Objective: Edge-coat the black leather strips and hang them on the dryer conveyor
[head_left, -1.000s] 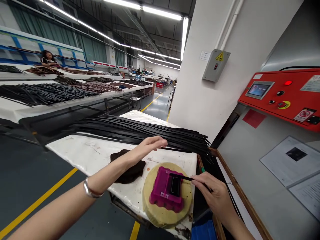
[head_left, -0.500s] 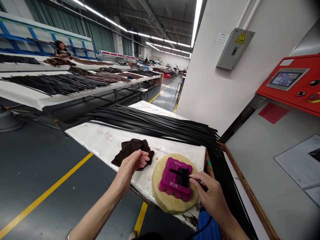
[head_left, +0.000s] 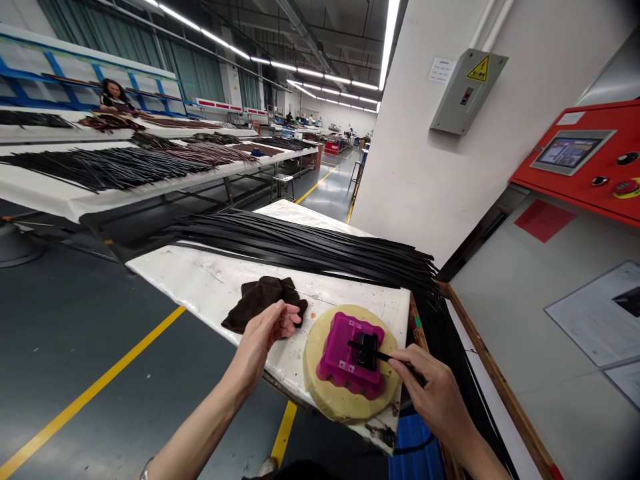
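Observation:
My right hand (head_left: pixel 433 383) pinches a narrow black strap (head_left: pixel 377 355) between thumb and fingers. The strap's free end lies over a shiny black block (head_left: pixel 367 351) set in a purple plastic box (head_left: pixel 340 337). Whether strap and block touch, I cannot tell. Under the box is a round, pale yellow pad (head_left: pixel 320 393). My left hand (head_left: pixel 265 337) hovers left of the pad with loosely curved fingers and nothing in it. Behind that hand a crumpled dark brown cloth (head_left: pixel 260 300) lies on the white tabletop (head_left: pixel 200 277), partly covered by the fingers.
Long black straps (head_left: pixel 300 243) are spread across the table's far side. A grey wall box (head_left: pixel 470 90) and a red control panel (head_left: pixel 585 160) are at right. Further tables with strips (head_left: pixel 100 167) stand at left, where a person (head_left: pixel 115 97) sits. Below is a blue container (head_left: pixel 415 447).
My right hand has drawn the strap a little to the right, so its tip lies nearer the black block. My left hand has hardly moved.

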The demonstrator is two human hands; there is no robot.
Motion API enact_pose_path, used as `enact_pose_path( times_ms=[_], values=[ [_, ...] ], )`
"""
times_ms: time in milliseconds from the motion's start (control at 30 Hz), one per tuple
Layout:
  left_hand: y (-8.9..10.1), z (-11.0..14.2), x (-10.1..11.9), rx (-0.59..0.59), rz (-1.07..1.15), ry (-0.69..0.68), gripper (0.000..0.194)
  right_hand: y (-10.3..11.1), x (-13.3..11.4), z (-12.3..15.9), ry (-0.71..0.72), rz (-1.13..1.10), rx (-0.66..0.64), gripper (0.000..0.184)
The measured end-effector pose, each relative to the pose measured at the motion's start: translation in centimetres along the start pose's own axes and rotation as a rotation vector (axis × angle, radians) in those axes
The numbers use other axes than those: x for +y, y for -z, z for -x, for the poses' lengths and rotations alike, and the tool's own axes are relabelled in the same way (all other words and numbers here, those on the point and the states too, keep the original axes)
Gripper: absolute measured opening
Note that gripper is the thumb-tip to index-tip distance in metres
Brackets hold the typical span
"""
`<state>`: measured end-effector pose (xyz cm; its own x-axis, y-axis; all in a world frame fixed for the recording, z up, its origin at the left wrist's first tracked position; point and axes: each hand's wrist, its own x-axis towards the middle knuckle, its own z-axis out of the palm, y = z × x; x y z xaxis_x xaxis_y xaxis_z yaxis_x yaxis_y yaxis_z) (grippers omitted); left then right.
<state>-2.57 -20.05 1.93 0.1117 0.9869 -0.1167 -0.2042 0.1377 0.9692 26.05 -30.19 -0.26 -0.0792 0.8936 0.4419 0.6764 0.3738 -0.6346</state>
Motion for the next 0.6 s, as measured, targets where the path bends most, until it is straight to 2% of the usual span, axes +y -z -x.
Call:
enact_pose_path(
  times_ms=[233,367,467,533,600],
  values=[
    [-0.3,-0.1,-0.8,-0.006,0.008,0.007,0.046,2.1,1.5,1.5,-0.009,0.058,-0.008,0.015],
    [-0.1,-0.3,-0.7,-0.012,0.009,-0.001,0.046,3.6,1.4,2.8,-0.122,0.032,0.02,0.016],
    [-0.4,0.6,0.1,-0.015,-0.021,-0.049,0.043,5.4,0.2,3.5,-0.28,-0.031,0.124,0.018],
    [-1.8,1.7,0.2,-0.133,-0.072,-0.078,0.044,6.4,-1.0,3.6,-0.354,-0.121,0.264,0.02],
    [-4.7,3.1,-0.5,-0.407,-0.124,-0.027,0.042,7.0,-2.0,3.3,-0.412,-0.274,0.448,0.025]
  ],
)
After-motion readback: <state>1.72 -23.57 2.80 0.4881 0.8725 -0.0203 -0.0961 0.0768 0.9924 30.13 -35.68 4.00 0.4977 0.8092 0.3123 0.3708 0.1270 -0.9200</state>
